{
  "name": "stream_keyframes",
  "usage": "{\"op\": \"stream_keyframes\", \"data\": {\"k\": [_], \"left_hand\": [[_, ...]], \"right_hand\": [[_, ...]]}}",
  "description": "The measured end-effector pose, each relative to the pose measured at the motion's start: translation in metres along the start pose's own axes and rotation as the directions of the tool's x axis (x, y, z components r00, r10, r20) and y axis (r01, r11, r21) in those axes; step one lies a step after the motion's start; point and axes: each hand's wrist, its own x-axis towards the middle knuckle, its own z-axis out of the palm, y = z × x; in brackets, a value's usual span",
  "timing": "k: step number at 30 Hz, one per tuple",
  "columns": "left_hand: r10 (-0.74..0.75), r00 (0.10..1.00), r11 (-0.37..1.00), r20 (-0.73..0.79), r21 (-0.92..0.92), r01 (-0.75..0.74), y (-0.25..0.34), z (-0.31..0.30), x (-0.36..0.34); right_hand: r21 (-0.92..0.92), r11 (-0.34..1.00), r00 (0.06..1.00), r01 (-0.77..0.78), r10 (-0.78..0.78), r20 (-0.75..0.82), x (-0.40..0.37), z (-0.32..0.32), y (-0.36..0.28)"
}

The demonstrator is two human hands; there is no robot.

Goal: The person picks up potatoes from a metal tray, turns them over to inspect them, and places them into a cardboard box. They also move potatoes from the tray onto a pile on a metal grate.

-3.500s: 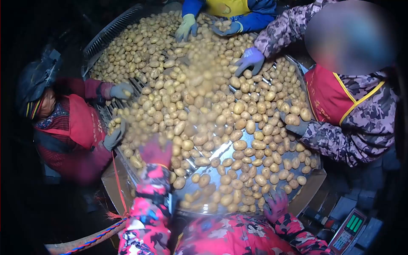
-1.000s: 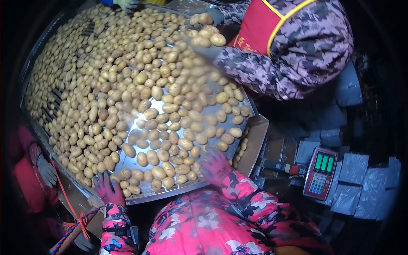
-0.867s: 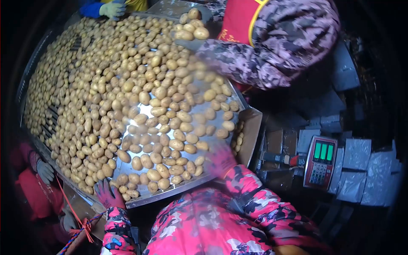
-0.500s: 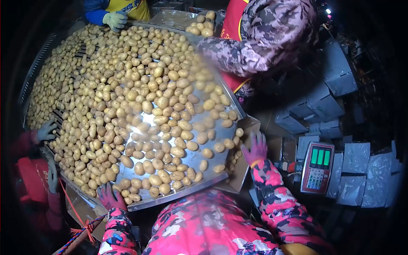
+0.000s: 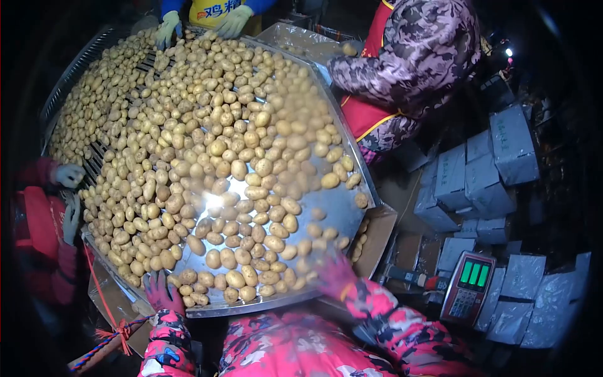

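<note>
Many loose potatoes (image 5: pixel 182 129) cover a metal sorting table (image 5: pixel 342 210), whose bare surface shows at the right and centre. My left hand (image 5: pixel 162 293), in a pinkish-purple glove, rests with fingers apart at the near left edge, touching or close to the nearest potatoes. My right hand (image 5: pixel 335 275), gloved alike, is over the near right part of the table beside a few potatoes. It is blurred by motion, but its fingers look stretched out, and I see nothing held in it.
A cardboard box (image 5: pixel 380 235) with potatoes stands against the table's right edge; another box (image 5: pixel 298 39) is at the far side. Co-workers' gloved hands (image 5: pixel 232 22) reach in from the far side and left. At right are a digital scale (image 5: pixel 468 288) and stacked wrapped boxes (image 5: pixel 480 179).
My right hand has moved left from the box at the table's right edge onto the table. Potatoes near that corner have shifted. The far co-worker now has both hands at the potatoes.
</note>
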Motion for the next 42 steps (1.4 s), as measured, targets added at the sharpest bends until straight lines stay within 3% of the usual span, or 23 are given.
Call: {"op": "stream_keyframes", "data": {"k": [2, 3, 5, 7, 9, 15, 23, 29, 32, 34, 36, 37, 40, 42], "left_hand": [[-0.001, 1.0, 1.0, -0.015, -0.01, 0.001, 0.0, 0.002, -0.001], [0.038, 0.998, 0.999, -0.051, -0.012, -0.038, -0.002, 0.005, 0.0], [0.018, 0.999, 1.0, -0.035, -0.006, -0.018, -0.001, 0.003, -0.004], [0.014, 0.999, 1.0, -0.05, -0.022, -0.015, 0.003, 0.001, 0.001], [0.007, 0.999, 1.0, -0.047, -0.028, -0.008, 0.003, 0.0, 0.002], [0.031, 0.995, 0.999, -0.096, -0.032, -0.034, 0.0, 0.003, 0.002], [-0.02, 0.998, 0.998, -0.06, -0.063, 0.017, 0.01, -0.012, 0.008], [-0.043, 0.999, 0.997, 0.002, -0.07, 0.043, 0.016, -0.022, 0.012], [-0.061, 0.998, 0.996, 0.022, -0.061, 0.062, 0.013, -0.021, 0.01], [-0.071, 0.997, 0.996, 0.031, -0.059, 0.072, 0.014, -0.021, 0.01], [-0.086, 0.994, 0.994, 0.067, -0.056, 0.09, 0.016, -0.026, 0.011], [-0.087, 0.993, 0.994, 0.083, -0.055, 0.092, 0.017, -0.027, 0.012], [-0.078, 0.988, 0.995, 0.13, -0.053, 0.085, 0.015, -0.028, 0.022], [-0.091, 0.98, 0.993, 0.176, -0.056, 0.102, 0.012, -0.032, 0.019]], "right_hand": [[0.116, 0.972, 0.915, -0.202, 0.145, 0.378, -0.008, -0.012, 0.026], [0.174, 0.937, 0.938, -0.301, 0.258, 0.232, -0.004, -0.02, 0.042], [0.374, 0.838, 0.885, -0.398, 0.458, -0.084, 0.004, -0.037, 0.072], [0.01, 0.924, 0.896, -0.382, 0.373, -0.241, 0.06, -0.044, 0.129], [-0.17, 0.845, 0.859, -0.506, 0.476, -0.19, 0.121, -0.04, 0.17], [-0.119, 0.753, 0.759, -0.647, 0.651, -0.008, 0.224, -0.034, 0.2], [0.095, 0.74, 0.746, -0.666, 0.663, 0.058, 0.149, -0.042, 0.189], [0.105, 0.682, 0.689, -0.724, 0.723, 0.049, 0.193, -0.025, 0.187], [-0.063, 0.726, 0.727, -0.685, 0.674, -0.13, 0.221, -0.04, 0.19], [0.359, 0.743, 0.732, -0.566, 0.652, -0.196, 0.268, -0.069, 0.145], [0.53, 0.76, 0.815, -0.376, 0.544, -0.201, 0.327, -0.074, 0.093], [0.556, 0.805, 0.907, -0.208, 0.371, -0.198, 0.358, -0.077, 0.06], [0.505, 0.862, 0.991, 0.041, 0.029, -0.13, 0.427, -0.034, -0.014], [0.17, 0.986, 0.997, -0.001, -0.012, 0.077, 0.43, 0.006, -0.055]]}}
